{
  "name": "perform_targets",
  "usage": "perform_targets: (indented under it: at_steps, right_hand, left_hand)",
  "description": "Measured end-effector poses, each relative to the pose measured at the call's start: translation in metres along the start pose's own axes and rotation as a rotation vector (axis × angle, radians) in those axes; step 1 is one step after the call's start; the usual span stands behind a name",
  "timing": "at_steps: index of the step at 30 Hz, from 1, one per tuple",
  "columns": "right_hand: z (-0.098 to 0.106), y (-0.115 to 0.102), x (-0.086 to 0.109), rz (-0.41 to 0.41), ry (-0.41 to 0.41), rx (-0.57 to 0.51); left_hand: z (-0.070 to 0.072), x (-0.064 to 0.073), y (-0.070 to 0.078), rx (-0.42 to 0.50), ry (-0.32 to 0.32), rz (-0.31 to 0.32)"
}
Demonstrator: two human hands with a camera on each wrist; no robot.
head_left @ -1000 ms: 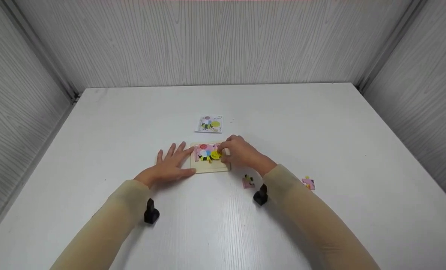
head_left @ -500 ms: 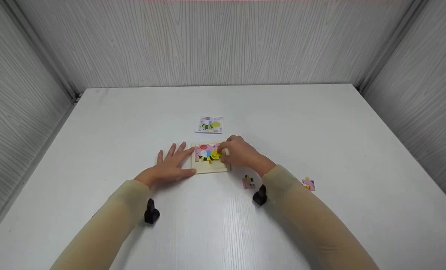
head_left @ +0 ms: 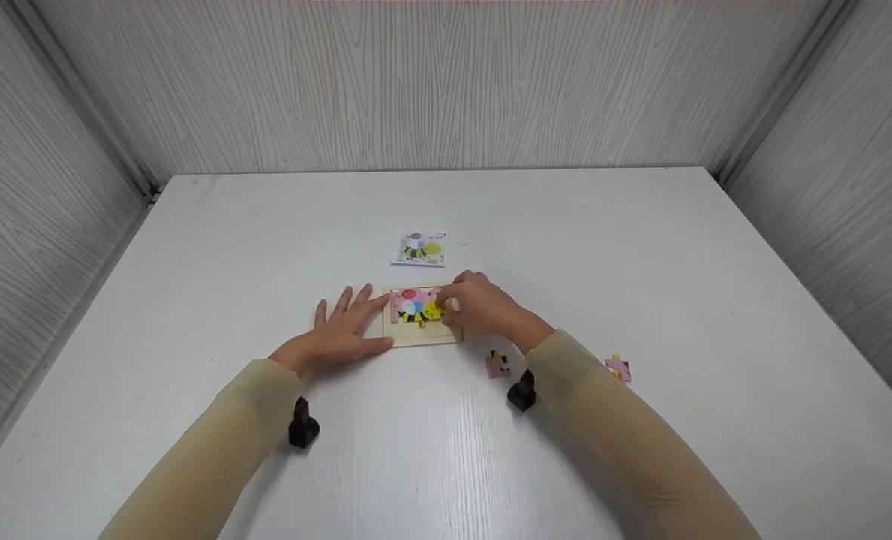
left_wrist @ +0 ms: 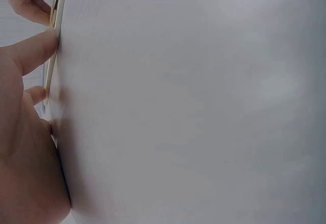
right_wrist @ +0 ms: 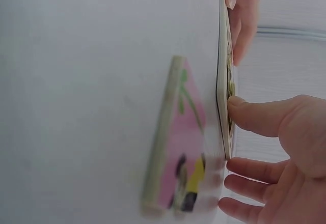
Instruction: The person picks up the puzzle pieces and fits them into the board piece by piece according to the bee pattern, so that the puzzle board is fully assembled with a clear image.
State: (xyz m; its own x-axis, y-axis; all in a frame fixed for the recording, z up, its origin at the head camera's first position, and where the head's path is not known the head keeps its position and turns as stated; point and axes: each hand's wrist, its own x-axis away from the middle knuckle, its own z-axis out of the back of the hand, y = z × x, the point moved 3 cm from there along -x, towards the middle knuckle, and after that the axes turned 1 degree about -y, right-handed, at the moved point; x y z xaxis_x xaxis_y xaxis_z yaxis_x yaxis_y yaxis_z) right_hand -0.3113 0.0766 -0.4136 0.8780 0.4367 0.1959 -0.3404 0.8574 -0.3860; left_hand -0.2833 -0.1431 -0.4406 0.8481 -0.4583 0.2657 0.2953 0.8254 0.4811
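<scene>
A shallow wooden puzzle board (head_left: 423, 335) lies flat, its upper part filled with pieces forming a bee and a red balloon on pink. My left hand (head_left: 340, 334) spreads its fingers on the table, index finger and thumb tips against the board's left edge. Over the board's right side, my right hand (head_left: 479, 304) pinches a puzzle piece (head_left: 441, 310) by the bee's yellow head; the fingers hide much of it. The right wrist view has the right thumb (right_wrist: 249, 114) down on the pieces, while several other fingers reach the table beside the board.
Behind the board lies a square picture card (head_left: 418, 250) with the same bee. A loose pink puzzle piece (head_left: 497, 364) rests near the right wrist, and another loose piece (head_left: 618, 368) lies beside the right sleeve. Grey wood-grain panels (head_left: 446, 90) enclose the white table.
</scene>
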Motion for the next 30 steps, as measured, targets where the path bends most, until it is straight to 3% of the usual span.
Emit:
perform_targets:
  at_steps: [10, 30]
  right_hand:
    - [0.001, -0.003, -0.001, 0.059, 0.08, 0.037]
    - [0.001, -0.005, 0.01, 0.076, -0.016, 0.146]
  left_hand:
    - [0.0, -0.001, -0.002, 0.015, -0.002, 0.004]
    - [-0.003, -0.002, -0.004, -0.004, -0.002, 0.016]
